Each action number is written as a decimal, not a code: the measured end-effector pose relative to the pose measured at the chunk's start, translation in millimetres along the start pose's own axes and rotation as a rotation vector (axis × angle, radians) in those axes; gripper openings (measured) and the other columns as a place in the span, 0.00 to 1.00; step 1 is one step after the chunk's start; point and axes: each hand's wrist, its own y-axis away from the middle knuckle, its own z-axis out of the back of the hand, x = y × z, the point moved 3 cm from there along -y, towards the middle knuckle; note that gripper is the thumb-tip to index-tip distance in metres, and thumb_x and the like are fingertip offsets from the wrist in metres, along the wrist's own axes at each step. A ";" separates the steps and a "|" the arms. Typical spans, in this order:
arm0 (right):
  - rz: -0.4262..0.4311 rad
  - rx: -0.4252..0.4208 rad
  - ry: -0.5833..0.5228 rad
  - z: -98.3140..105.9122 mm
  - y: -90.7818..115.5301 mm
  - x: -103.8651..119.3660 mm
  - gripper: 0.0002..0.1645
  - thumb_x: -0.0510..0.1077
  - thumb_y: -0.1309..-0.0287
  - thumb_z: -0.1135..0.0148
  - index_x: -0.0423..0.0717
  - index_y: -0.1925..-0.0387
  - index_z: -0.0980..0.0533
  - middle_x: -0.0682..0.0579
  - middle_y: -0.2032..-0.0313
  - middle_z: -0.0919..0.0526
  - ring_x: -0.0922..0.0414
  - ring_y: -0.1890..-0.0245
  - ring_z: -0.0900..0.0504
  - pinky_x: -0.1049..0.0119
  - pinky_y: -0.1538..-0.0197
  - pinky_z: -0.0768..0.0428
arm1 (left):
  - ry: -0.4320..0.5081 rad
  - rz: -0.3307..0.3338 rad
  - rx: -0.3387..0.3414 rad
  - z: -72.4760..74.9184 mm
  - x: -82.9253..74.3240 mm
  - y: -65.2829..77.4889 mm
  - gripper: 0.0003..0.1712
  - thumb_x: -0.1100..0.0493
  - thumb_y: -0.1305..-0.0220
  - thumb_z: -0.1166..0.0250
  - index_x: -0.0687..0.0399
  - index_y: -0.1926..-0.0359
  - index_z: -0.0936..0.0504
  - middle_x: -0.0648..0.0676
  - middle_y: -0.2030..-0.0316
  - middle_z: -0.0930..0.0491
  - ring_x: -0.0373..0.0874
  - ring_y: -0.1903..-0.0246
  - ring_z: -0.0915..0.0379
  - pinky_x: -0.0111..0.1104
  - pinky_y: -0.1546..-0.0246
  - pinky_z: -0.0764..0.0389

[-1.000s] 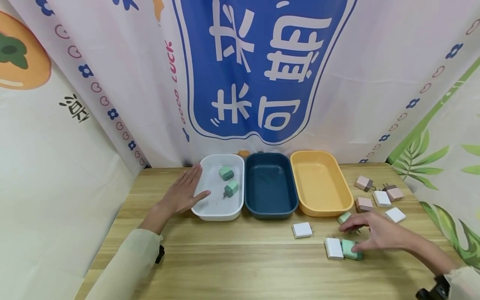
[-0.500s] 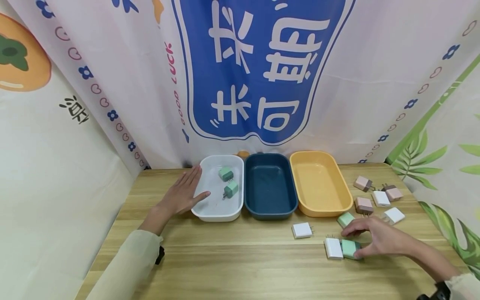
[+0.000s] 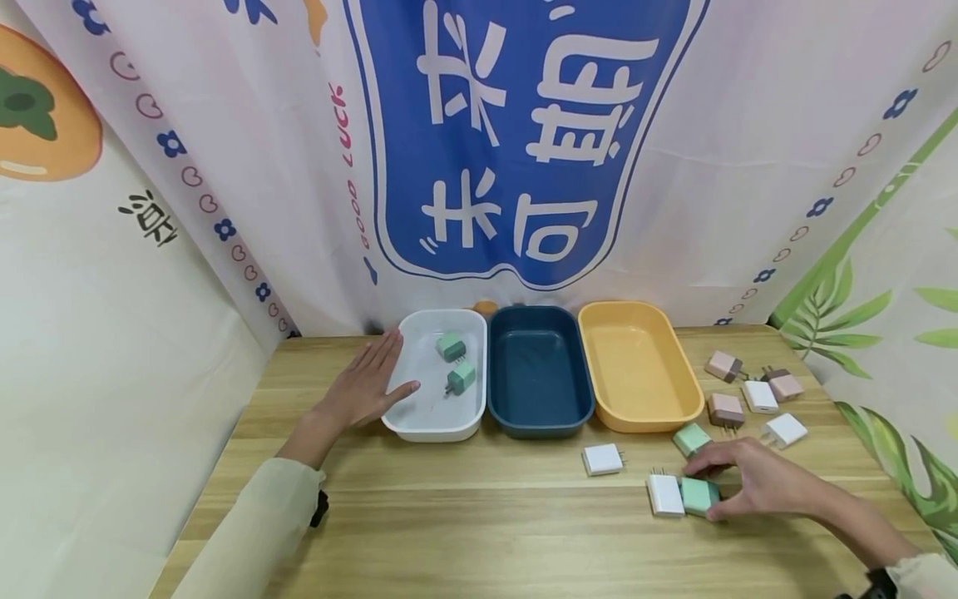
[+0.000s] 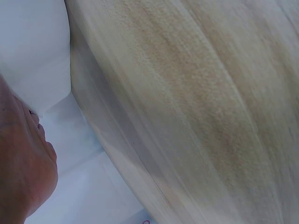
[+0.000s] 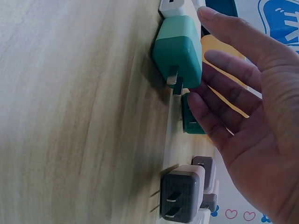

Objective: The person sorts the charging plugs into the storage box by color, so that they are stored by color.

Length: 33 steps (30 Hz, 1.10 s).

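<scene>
At four o'clock on the bench (image 3: 464, 532), the nearest green charger (image 3: 696, 496) is lying between thumb and fingers of the right hand (image 3: 759, 481), parted, seemingly not gripping; it is probably being light, stiff, smooth, its flat sides inviting a pinch. At eight o'clock, the left hand (image 3: 361, 384) is resting straight-fingered against the white tray (image 3: 437, 435). Since a second ago, the right fingertips are sitting lower, nearer the green charger.
</scene>
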 end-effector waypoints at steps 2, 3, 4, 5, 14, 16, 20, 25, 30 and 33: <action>-0.004 0.000 0.003 -0.9 0.9 -0.7 0.28 0.51 0.52 0.13 0.48 0.50 0.14 0.54 0.52 0.10 0.65 0.52 0.13 0.67 0.55 0.12 | 0.002 0.002 0.001 0.4 -0.4 0.5 0.59 0.24 0.23 0.56 0.63 0.15 0.62 0.63 0.15 0.62 0.56 0.15 0.70 0.54 0.17 0.57; -0.006 -0.001 0.010 -1.4 1.2 -1.0 0.28 0.51 0.53 0.13 0.49 0.50 0.14 0.54 0.52 0.10 0.65 0.52 0.14 0.67 0.55 0.12 | 0.002 0.002 0.001 0.4 -0.3 0.6 0.59 0.25 0.23 0.56 0.63 0.15 0.62 0.63 0.15 0.62 0.56 0.15 0.69 0.54 0.17 0.57; -0.008 -0.002 0.020 -1.9 1.6 -1.5 0.28 0.51 0.53 0.12 0.49 0.50 0.14 0.55 0.53 0.10 0.65 0.52 0.14 0.68 0.55 0.12 | 0.002 0.002 0.000 0.2 -0.1 0.5 0.59 0.24 0.23 0.56 0.63 0.15 0.62 0.63 0.15 0.62 0.57 0.15 0.69 0.54 0.17 0.57; -0.012 -0.004 0.030 -2.3 2.0 -2.0 0.28 0.51 0.53 0.12 0.50 0.50 0.13 0.55 0.53 0.10 0.66 0.52 0.14 0.68 0.55 0.12 | 0.003 0.002 0.001 0.4 -0.3 0.8 0.59 0.25 0.23 0.56 0.63 0.15 0.62 0.63 0.15 0.62 0.56 0.15 0.69 0.54 0.17 0.57; -0.026 -0.014 0.085 -5.2 2.6 -6.1 0.29 0.54 0.55 0.12 0.53 0.51 0.13 0.57 0.53 0.10 0.66 0.52 0.14 0.69 0.55 0.13 | 0.009 0.006 0.000 1.2 0.4 1.3 0.58 0.25 0.23 0.55 0.63 0.15 0.63 0.62 0.15 0.63 0.58 0.15 0.69 0.54 0.17 0.57; -0.029 -0.017 0.091 -5.6 2.2 -6.6 0.29 0.55 0.55 0.12 0.52 0.51 0.13 0.57 0.53 0.10 0.66 0.52 0.14 0.69 0.55 0.13 | 0.009 0.006 0.000 1.4 0.3 1.3 0.58 0.25 0.23 0.55 0.63 0.15 0.63 0.62 0.15 0.63 0.57 0.15 0.69 0.53 0.17 0.57; -0.037 -0.016 0.088 -6.0 1.2 -7.0 0.29 0.55 0.54 0.12 0.52 0.51 0.13 0.57 0.53 0.10 0.66 0.53 0.15 0.68 0.56 0.12 | 0.007 0.005 -0.001 2.0 0.5 1.1 0.58 0.25 0.23 0.55 0.62 0.15 0.63 0.62 0.15 0.63 0.57 0.15 0.69 0.53 0.17 0.57; -0.035 -0.015 0.083 -5.8 0.0 -6.4 0.28 0.52 0.54 0.12 0.51 0.51 0.13 0.56 0.54 0.10 0.67 0.53 0.14 0.67 0.57 0.12 | 0.006 0.005 -0.002 2.3 0.6 1.3 0.58 0.25 0.23 0.55 0.63 0.15 0.63 0.62 0.15 0.63 0.57 0.15 0.69 0.54 0.17 0.57; -0.048 -0.005 0.063 -5.0 0.5 -6.3 0.28 0.49 0.54 0.13 0.49 0.51 0.14 0.54 0.53 0.10 0.67 0.53 0.14 0.67 0.56 0.11 | 0.006 0.001 -0.002 2.3 -1.0 1.5 0.58 0.25 0.23 0.56 0.63 0.15 0.62 0.63 0.15 0.63 0.58 0.15 0.68 0.54 0.17 0.57; -0.060 0.000 0.046 -3.8 1.1 -5.6 0.28 0.48 0.53 0.13 0.47 0.50 0.14 0.52 0.53 0.10 0.67 0.53 0.14 0.67 0.56 0.11 | 0.005 0.002 -0.001 3.0 -2.2 2.3 0.58 0.26 0.22 0.55 0.63 0.15 0.62 0.63 0.15 0.63 0.57 0.15 0.69 0.54 0.17 0.56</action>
